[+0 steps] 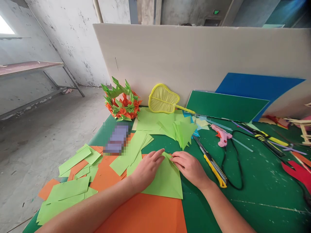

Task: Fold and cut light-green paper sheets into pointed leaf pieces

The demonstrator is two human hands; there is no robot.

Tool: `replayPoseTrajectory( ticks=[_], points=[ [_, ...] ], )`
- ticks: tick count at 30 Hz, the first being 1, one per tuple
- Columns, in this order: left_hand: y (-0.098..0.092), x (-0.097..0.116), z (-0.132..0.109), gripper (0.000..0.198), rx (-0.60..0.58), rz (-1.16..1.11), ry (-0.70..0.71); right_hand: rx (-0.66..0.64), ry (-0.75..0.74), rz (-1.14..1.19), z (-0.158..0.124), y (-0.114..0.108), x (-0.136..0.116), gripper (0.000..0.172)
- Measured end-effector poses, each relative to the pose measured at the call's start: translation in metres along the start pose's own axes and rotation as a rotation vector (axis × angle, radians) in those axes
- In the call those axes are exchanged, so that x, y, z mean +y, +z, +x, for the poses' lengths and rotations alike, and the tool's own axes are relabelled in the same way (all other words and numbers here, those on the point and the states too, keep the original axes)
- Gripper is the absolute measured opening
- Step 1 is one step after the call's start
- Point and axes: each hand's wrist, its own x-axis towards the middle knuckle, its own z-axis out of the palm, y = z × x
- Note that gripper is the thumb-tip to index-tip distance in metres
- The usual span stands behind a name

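Where hands (167,168) meet: unlabelled green paper (166,181).

- Both hands press on a light green paper sheet (167,179) lying on a green table (255,181), the left hand (147,168) and right hand (189,166) meeting fingertip to fingertip at its far folded corner.
- The sheet partly overlaps a large orange sheet (145,213) at the near edge.
- Left of the hands, loose green and orange paper pieces (73,181) are scattered.
- Just right of the right hand lies a yellow utility knife (213,166); farther right, a pink glue gun (222,136) with a black cord.
- At the far side, a green-and-orange paper wreath (121,102) and a yellow fan (164,100) rest by a pale board (194,55).
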Motion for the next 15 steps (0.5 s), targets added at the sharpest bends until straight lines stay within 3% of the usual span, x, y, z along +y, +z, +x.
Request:
replayPoseTrajectory(
  ticks=[15],
  points=[
    [0.0000, -0.0011, 0.0015, 0.064, 0.008, 0.021, 0.040, -0.083, -0.041, -0.019, -0.0004, -0.0053, 0.0026, 0.031]
  ],
)
